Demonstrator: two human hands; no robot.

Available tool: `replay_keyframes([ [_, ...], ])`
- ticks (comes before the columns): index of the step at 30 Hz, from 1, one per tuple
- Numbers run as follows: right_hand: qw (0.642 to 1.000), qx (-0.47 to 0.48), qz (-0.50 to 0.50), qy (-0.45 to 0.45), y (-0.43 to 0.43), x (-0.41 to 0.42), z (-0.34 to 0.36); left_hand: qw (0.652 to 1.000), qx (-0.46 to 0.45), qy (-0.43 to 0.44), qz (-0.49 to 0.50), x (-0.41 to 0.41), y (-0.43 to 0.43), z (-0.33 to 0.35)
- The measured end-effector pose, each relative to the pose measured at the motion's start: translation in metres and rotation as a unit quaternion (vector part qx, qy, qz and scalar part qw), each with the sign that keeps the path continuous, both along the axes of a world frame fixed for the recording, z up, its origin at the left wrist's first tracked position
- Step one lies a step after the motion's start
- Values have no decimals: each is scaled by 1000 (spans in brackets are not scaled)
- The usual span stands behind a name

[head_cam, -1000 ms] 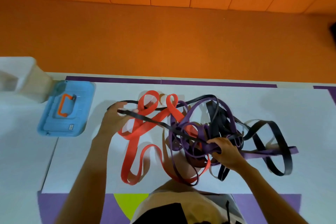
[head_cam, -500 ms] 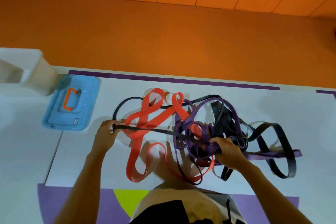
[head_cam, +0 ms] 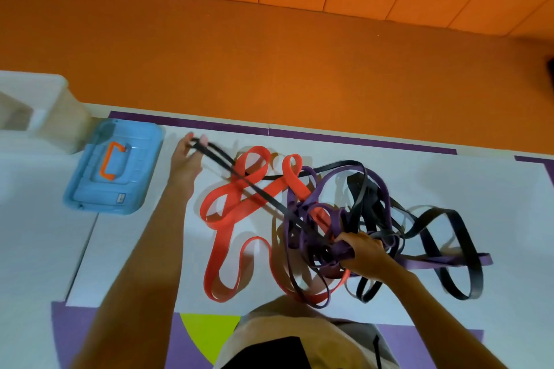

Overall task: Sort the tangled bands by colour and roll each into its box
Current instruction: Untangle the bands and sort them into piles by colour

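A tangle of red, purple and black bands lies on the white mat [head_cam: 389, 165]. The red band [head_cam: 223, 228] loops out on the left of the heap. Purple bands [head_cam: 320, 210] knot in the middle, and wide black bands [head_cam: 467, 246] spread to the right. My left hand [head_cam: 187, 156] has a thin black band [head_cam: 248, 180] looped over its fingers at the far left, stretched taut from the knot. My right hand [head_cam: 362, 252] grips the purple knot at the middle of the heap.
A blue lid with an orange handle [head_cam: 112, 168] lies left of the mat. A translucent white box [head_cam: 39, 111] stands behind it at the far left. Orange flooring runs beyond the mat's far edge. My knees and clothing fill the bottom centre.
My left hand has moved away from me and leftward with the thin black band, drawing it tighter out of the tangle. My right hand has stayed on the purple knot.
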State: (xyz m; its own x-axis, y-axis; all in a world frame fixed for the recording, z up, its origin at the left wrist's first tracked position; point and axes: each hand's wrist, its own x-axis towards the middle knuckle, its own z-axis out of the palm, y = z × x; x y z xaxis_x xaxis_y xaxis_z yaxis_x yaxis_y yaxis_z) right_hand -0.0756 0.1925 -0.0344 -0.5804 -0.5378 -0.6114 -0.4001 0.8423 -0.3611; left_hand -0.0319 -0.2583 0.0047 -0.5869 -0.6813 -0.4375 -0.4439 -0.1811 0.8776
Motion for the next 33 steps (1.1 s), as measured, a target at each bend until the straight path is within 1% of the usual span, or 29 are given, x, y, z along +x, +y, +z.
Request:
replay_keyframes([
  [2, 1000, 1, 11, 8, 3, 2, 1, 997, -50, 19, -62, -31, 4, 17],
  [5, 999, 16, 21, 18, 8, 5, 1, 978, -115, 56, -166, -71, 22, 42],
  [8, 998, 37, 43, -2, 12, 4, 4, 954, -121, 102, -256, -95, 58, 58],
  [10, 996, 58, 62, -43, 14, 3, 8, 931, -115, 124, -324, -97, 86, 62],
  [12, 991, 53, 65, -100, 17, -3, 15, 904, -131, 128, -386, -96, 116, 59],
  [13, 988, 37, 48, -139, 20, -8, 21, 893, -137, 130, -409, -95, 130, 55],
  [14, 981, 7, 4, -194, 22, -15, 28, 883, -141, 132, -428, -93, 144, 50],
  [15, 964, -39, -63, -254, 23, -22, 36, 874, -146, 129, -446, -91, 158, 45],
  [16, 943, -87, -132, -292, 22, -28, 44, 865, -152, 120, -463, -88, 172, 40],
  [18, 905, -163, -261, -293, 20, -44, 55, 850, -154, 104, -493, -77, 198, 32],
  [20, 849, -250, -366, -287, 15, -63, 58, 832, -157, 114, -519, -62, 225, 25],
  [22, 787, -321, -423, -315, 4, -78, 62, 801, -175, 120, -560, -46, 252, 19],
  [23, 767, -340, -442, -317, -2, -84, 63, 781, -186, 112, -586, -39, 264, 17],
  [25, 747, -351, -486, -289, -13, -93, 66, 741, -207, 97, -631, -27, 282, 13],
  [26, 733, -363, -509, -267, -15, -98, 67, 728, -212, 97, -645, -23, 286, 10],
  [27, 720, -376, -528, -247, -14, -102, 68, 720, -219, 96, -652, -21, 285, 7],
  [28, 710, -389, -538, -236, -12, -108, 71, 720, -228, 92, -649, -20, 282, 5],
  [29, 712, -391, -537, -228, -9, -115, 74, 730, -230, 84, -638, -21, 277, 3],
  [30, 729, -383, -521, -224, -6, -122, 76, 745, -217, 73, -626, -22, 270, 0],
  [31, 765, -359, -484, -227, -6, -128, 76, 760, -191, 64, -618, -23, 264, -2],
  [33, 848, -276, -372, -257, -10, -132, 70, 776, -148, 56, -611, -25, 258, -7],
])
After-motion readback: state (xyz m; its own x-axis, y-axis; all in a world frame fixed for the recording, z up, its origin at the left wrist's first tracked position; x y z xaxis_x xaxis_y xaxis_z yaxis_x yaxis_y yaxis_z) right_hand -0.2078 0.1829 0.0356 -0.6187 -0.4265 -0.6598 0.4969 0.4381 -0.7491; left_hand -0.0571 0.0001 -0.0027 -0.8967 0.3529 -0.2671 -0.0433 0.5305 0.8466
